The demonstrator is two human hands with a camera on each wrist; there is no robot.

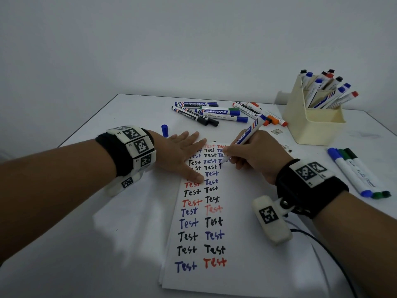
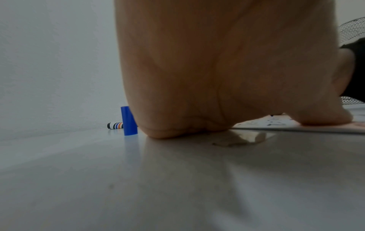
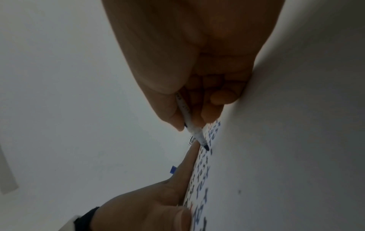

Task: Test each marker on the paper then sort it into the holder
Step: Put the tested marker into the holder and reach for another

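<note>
A white paper (image 1: 247, 244) covered with rows of the word "Test" in black, blue and red lies on the table. My right hand (image 1: 251, 158) grips an uncapped blue marker (image 1: 245, 139) like a pen, its tip (image 3: 205, 146) touching the paper in the third column. My left hand (image 1: 184, 155) lies flat with straight fingers on the paper's upper left part. The marker's blue cap (image 1: 164, 130) stands on the table beyond the left hand, also visible as the blue cap (image 2: 128, 121). A cream holder (image 1: 315, 123) at the back right contains several markers.
A pile of several capped markers (image 1: 210, 114) lies at the back of the table. Three markers (image 1: 361, 173), blue and green, lie at the right edge. A black cable (image 1: 335, 261) runs by the right wrist. A wall stands behind the table.
</note>
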